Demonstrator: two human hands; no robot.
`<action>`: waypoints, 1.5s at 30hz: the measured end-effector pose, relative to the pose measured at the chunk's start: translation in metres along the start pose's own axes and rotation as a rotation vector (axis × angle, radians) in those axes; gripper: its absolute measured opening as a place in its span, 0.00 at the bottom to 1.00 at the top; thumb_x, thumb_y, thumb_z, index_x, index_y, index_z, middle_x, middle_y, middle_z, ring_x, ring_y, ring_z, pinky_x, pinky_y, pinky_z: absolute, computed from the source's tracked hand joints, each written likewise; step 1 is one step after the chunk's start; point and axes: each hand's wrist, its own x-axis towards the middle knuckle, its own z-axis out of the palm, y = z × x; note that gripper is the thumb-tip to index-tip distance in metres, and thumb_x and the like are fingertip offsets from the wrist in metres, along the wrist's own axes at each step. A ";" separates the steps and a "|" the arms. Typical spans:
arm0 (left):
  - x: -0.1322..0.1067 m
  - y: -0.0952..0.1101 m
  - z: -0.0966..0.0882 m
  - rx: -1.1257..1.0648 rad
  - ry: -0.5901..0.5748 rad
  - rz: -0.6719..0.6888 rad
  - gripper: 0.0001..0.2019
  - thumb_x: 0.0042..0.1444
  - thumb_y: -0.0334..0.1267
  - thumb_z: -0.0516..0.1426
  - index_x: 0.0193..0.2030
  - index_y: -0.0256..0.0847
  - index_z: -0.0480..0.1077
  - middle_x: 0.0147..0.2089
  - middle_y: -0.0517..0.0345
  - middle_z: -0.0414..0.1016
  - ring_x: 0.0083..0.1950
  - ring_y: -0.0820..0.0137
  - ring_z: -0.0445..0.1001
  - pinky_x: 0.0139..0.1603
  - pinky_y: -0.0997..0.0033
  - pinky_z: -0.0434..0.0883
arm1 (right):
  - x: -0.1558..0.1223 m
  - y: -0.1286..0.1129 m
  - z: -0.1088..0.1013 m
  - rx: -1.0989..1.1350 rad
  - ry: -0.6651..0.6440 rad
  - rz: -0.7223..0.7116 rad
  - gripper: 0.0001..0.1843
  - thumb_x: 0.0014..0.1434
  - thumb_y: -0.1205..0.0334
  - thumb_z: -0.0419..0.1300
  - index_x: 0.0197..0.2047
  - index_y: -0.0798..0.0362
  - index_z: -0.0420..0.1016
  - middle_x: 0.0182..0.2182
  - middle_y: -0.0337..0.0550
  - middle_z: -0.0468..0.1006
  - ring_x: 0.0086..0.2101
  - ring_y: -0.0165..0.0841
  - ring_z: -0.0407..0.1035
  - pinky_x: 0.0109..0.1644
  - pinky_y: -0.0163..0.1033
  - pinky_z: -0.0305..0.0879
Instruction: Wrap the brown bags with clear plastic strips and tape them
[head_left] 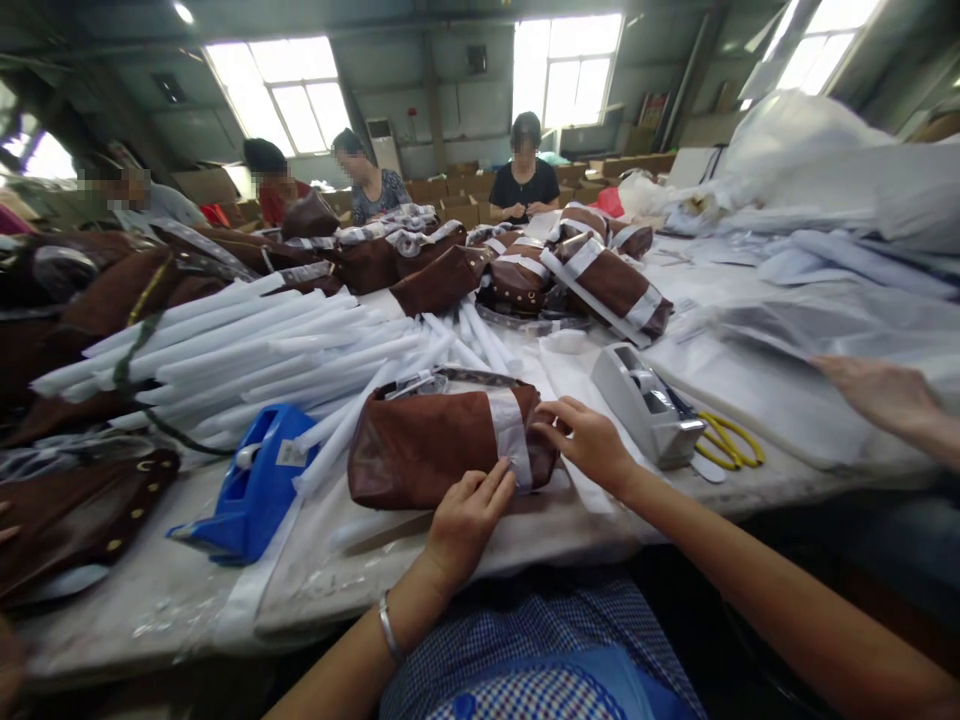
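A brown leather bag (427, 450) lies on its side on the table in front of me, with a white paper strip (511, 430) around its right part. My left hand (469, 515) rests on the front of the bag, its fingers stretched out and the tips on the lower part of the strip. At the bag's right end, my right hand (589, 440) has thumb and fingers bent in a pinch against the edge. A blue tape dispenser (259, 485) stands left of the bag, and a grey tape dispenser (649, 405) stands to its right.
Yellow-handled scissors (727, 440) lie beside the grey dispenser. White paper rolls (262, 350) are heaped behind the blue dispenser. Several brown bags (615, 285) are piled farther back. A co-worker's hand (877, 395) is over white sheets at right. Several people sit across the table.
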 end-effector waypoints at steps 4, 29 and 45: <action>0.000 0.001 0.002 -0.043 0.005 -0.057 0.24 0.67 0.28 0.50 0.68 0.42 0.62 0.65 0.57 0.71 0.43 0.68 0.72 0.43 0.69 0.75 | -0.021 0.031 -0.056 -0.230 0.216 0.046 0.12 0.66 0.57 0.58 0.50 0.49 0.76 0.47 0.48 0.80 0.47 0.45 0.75 0.55 0.52 0.71; -0.004 0.000 0.001 -0.075 0.036 -0.095 0.25 0.67 0.28 0.53 0.69 0.45 0.61 0.68 0.57 0.67 0.43 0.73 0.77 0.46 0.72 0.75 | -0.054 -0.036 -0.016 0.333 -0.127 -0.061 0.02 0.68 0.63 0.58 0.42 0.47 0.73 0.41 0.40 0.83 0.45 0.35 0.78 0.56 0.42 0.72; -0.006 0.001 0.001 -0.182 0.078 -0.145 0.22 0.67 0.29 0.53 0.67 0.41 0.63 0.62 0.57 0.74 0.47 0.72 0.78 0.50 0.71 0.75 | -0.039 -0.030 0.014 0.021 -0.096 -0.318 0.20 0.64 0.62 0.64 0.58 0.50 0.74 0.51 0.47 0.81 0.54 0.41 0.74 0.65 0.55 0.66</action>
